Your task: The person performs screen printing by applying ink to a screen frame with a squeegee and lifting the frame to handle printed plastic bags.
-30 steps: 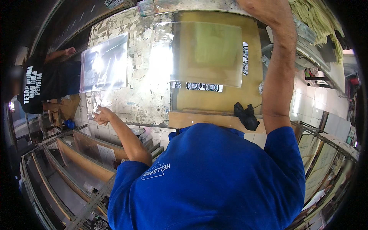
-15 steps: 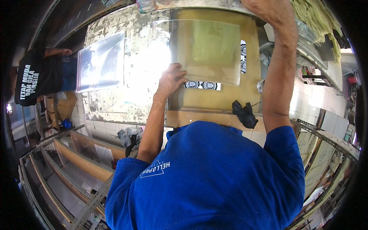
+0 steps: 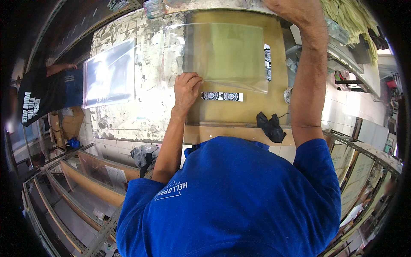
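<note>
My left hand is closed in a pinch at the near edge of a clear plastic sheet, close to its lower left part. The sheet lies over a yellowish-brown flat board and reaches left over the stained white tabletop. Just right of my fingers is a printed black-and-white strip on the board. Another such strip stands lengthwise beside the sheet's right edge. My right hand is at the top edge of the view, beyond the board; its fingers are cut off.
A second clear plastic sheet lies on the left of the stained table, near a person in a black shirt. A black cloth rests on the board's near edge. Yellowish cloths hang at the far right. Racks stand at lower left.
My left hand's fingers have closed together and moved slightly off the near strip, and the plastic's near edge has shifted. The person at left leans lower. My right hand stays at the top edge.
</note>
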The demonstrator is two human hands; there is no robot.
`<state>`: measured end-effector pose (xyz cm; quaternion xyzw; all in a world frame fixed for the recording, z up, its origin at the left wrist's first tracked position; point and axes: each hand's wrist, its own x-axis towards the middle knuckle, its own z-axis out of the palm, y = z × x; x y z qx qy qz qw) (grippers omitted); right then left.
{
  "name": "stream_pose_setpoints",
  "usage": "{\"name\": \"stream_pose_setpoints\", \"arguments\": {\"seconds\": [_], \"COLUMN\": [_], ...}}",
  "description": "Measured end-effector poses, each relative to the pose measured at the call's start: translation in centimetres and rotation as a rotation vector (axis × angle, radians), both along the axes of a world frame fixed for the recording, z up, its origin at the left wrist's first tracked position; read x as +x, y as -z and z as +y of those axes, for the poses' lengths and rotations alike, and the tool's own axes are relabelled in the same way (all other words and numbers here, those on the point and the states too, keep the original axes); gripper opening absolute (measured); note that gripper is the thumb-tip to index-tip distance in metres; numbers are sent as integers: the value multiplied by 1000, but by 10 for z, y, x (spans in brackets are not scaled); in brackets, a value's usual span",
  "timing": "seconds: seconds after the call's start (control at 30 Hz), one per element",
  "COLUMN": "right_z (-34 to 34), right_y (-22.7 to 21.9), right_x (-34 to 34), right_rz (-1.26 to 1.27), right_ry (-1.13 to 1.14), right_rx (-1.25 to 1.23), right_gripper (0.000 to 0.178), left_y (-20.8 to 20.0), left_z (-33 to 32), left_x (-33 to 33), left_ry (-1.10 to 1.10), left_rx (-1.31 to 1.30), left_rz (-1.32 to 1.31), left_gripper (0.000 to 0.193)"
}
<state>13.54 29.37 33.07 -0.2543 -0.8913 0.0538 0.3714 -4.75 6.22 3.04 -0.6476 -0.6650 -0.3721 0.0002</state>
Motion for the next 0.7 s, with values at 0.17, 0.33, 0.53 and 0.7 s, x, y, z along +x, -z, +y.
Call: {"name": "stream_pose_setpoints", "arguments": {"seconds": [0.17, 0.33, 0.53, 0.7], "right_z": [-1, -1, -2, 6], "right_y": [1, -1, 0, 10], "right_x": [-1, -3, -2, -3], "right_rz": [7, 10, -12, 118], "right_ry": [9, -10, 21, -64], "right_rx": [6, 8, -25, -3], "right_gripper": [35, 35, 35, 34], "left_y": [-15, 10, 29, 28], "left_z": [-6, 0, 9, 6], "left_x": [-1, -6, 1, 2], "left_ry": [28, -10, -82, -52], "left_rx": [-111, -264, -339, -324], "left_rz": [21, 66, 114, 74], "left_gripper": [28, 53, 62, 61]}}
